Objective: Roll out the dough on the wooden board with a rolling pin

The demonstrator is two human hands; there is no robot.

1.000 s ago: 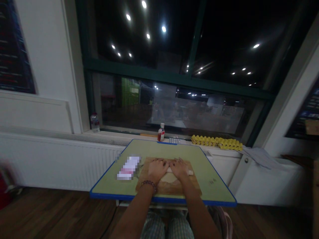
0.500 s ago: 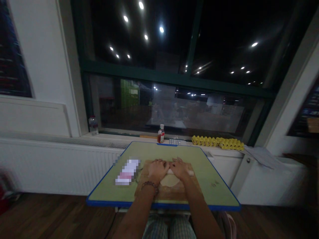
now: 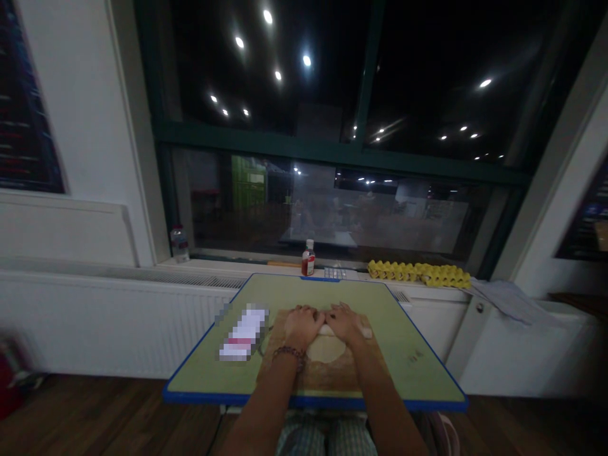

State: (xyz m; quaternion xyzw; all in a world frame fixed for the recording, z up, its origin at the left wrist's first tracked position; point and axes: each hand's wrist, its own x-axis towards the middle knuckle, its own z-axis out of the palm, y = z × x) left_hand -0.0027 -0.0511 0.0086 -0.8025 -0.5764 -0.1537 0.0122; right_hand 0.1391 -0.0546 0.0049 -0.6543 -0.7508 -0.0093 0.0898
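Side by side, my left hand [image 3: 304, 324] and my right hand [image 3: 342, 322] press on a pale rolling pin [image 3: 367, 332]. The fingers of both hands curl over it, and most of the pin is hidden beneath them. Its right end sticks out past my right hand. On the near side of the pin lies a flat, rounded sheet of pale dough [image 3: 325, 349]; its far edge is under the pin. The dough rests on a wooden board [image 3: 327, 378]. A beaded bracelet circles my left wrist.
The board lies on a small green table [image 3: 209, 364] with a blue rim. A blurred-out bright rectangle [image 3: 244, 334] is left of the board. On the windowsill stand a bottle of reddish liquid [image 3: 308, 261], a clear bottle [image 3: 179, 244] and yellow egg trays [image 3: 418, 273].
The camera view has shifted slightly, so the table sits a little lower. Both hands remain on the rolling pin, and slightly more of the dough's near part shows.
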